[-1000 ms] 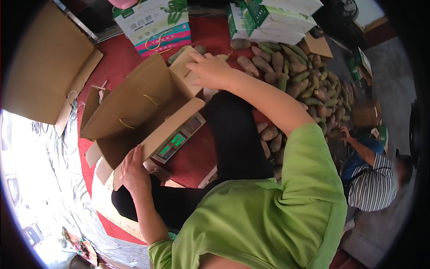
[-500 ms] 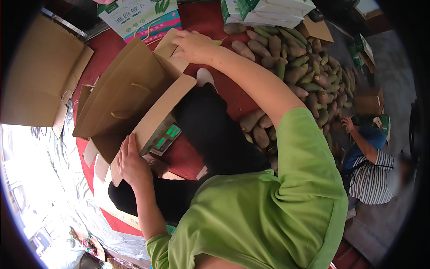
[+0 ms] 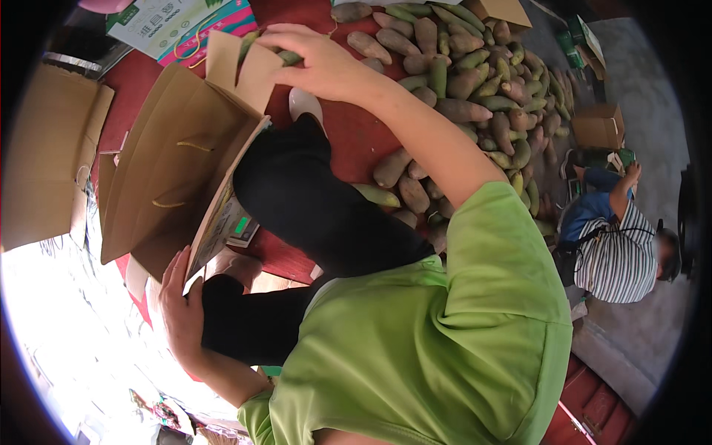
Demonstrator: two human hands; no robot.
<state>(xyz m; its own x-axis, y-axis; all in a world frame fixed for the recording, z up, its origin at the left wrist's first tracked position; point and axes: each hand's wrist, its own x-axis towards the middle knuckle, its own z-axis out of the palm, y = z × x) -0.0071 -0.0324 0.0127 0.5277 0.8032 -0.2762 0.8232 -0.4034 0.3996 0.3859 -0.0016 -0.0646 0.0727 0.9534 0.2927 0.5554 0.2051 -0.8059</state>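
Observation:
An open cardboard box (image 3: pixel 159 148) with yellow rope handles on its inner walls stands before me, left of my bent leg. My left hand (image 3: pixel 182 308) is closed on the near lower edge of its wall, thumb on one side and fingers on the other. At the far end my right hand (image 3: pixel 319 63) is closed at an upright flap (image 3: pixel 256 78). A greenish tuber (image 3: pixel 289 57) shows between its fingers and thumb; whether it is held or lies behind I cannot tell. Beside the box wall, a scale (image 3: pixel 241 231) with a lit green display is partly hidden.
A big pile of brown and green tubers (image 3: pixel 482 89) covers the red floor to the right. Another open carton (image 3: pixel 52 156) stands at the far left. Printed packaging boxes (image 3: pixel 178 30) lie at the back. A person in a striped shirt (image 3: pixel 615 256) is at the right.
The box and both hands have shifted left in view, and more of the box's near wall is seen edge-on. Both hands stay on the box. The other person has raised an arm.

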